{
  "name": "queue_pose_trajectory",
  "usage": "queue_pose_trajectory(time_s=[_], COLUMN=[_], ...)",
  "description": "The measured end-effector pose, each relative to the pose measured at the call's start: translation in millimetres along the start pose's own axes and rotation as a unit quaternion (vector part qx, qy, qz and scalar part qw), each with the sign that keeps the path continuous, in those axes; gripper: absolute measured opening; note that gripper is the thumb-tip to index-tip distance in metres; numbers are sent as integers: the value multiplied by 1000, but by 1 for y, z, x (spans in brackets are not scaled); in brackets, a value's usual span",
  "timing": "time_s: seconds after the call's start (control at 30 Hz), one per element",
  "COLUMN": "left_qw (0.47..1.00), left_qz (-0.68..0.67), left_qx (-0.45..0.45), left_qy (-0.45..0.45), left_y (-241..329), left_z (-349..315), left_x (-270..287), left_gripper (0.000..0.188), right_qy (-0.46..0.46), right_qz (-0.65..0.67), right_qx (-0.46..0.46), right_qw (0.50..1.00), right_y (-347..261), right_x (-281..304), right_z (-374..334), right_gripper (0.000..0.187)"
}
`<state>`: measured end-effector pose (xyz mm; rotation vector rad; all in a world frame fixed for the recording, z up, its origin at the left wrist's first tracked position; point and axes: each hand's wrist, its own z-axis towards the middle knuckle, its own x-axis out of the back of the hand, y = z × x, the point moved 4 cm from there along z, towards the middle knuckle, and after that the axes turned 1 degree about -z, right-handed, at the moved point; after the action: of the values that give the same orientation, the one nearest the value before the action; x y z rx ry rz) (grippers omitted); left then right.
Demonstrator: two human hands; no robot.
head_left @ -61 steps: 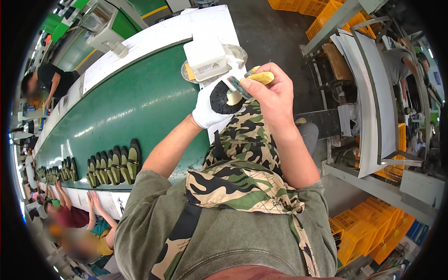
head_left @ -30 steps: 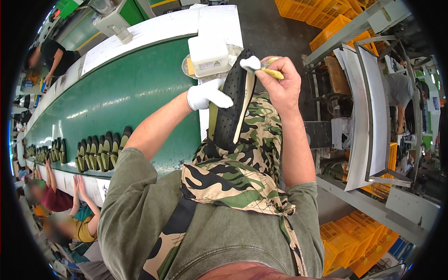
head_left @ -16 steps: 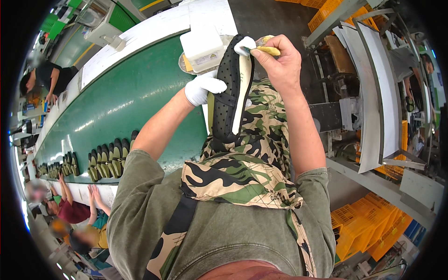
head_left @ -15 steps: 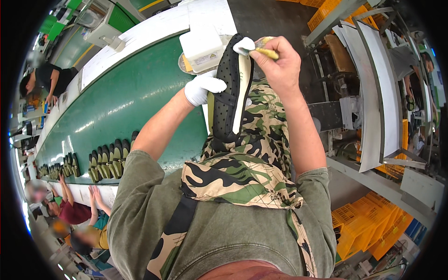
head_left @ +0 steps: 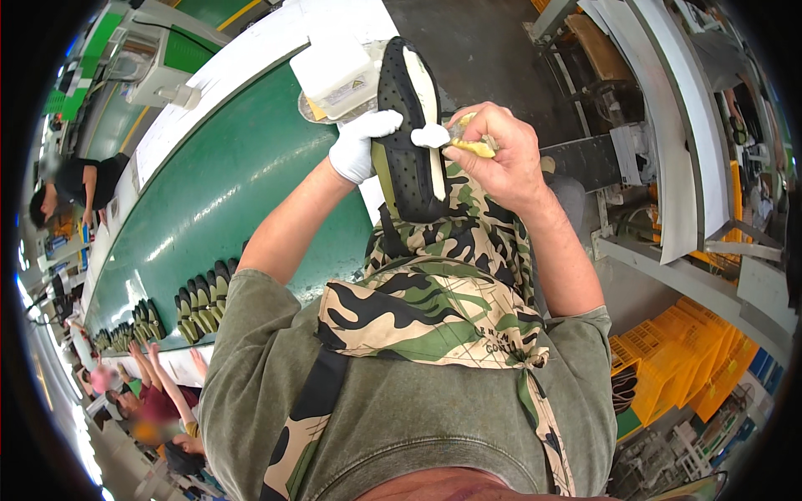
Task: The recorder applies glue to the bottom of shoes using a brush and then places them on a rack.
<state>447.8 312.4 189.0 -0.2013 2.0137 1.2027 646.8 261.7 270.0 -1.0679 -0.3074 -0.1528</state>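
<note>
A shoe (head_left: 405, 163) stands on end before my chest, its black, dotted sole facing me. A cream strip (head_left: 423, 88) runs along the sole's right part, and a bit of olive shows at its left edge. My white-gloved left hand (head_left: 361, 144) grips the shoe by its left side; some fingers are hidden behind it. Bare, my right hand (head_left: 501, 150) pinches a small tool with a ragged yellow grip (head_left: 474, 148). The tool's rounded white head (head_left: 430, 136) rests against the cream strip at mid-length; I cannot make out its exact kind.
Beyond my left hand, a white plastic container (head_left: 334, 75) stands at the edge of a green conveyor belt (head_left: 192, 225). Rows of olive-black shoes (head_left: 200, 301) sit on the belt. Co-workers are along the left. At right are a metal rack and orange crates (head_left: 668, 359).
The tool's white head has travelled from the far end of the shoe down to its middle. The shoe has shifted slightly away and to the left.
</note>
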Motion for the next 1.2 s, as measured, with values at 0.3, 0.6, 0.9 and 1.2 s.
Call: queue_pose_trajectory(time_s=[0.3, 0.6, 0.9, 1.2], left_qw=[999, 998, 986, 968], left_qz=[39, 11, 122, 215], left_qx=[13, 45, 102, 89], left_qy=[24, -29, -47, -100], left_y=[-6, -2, -19, -43], left_z=[19, 53, 109, 244], left_x=[8, -18, -60, -224], left_gripper=[65, 61, 72, 47], right_qy=[-54, -73, 18, 357], right_qz=[167, 218, 241, 398], right_qx=[-73, -67, -99, -240], right_qw=[982, 971, 965, 810], right_y=[19, 42, 123, 276], right_x=[15, 48, 97, 122], right_z=[-22, -21, -67, -172], right_gripper=[24, 25, 24, 20])
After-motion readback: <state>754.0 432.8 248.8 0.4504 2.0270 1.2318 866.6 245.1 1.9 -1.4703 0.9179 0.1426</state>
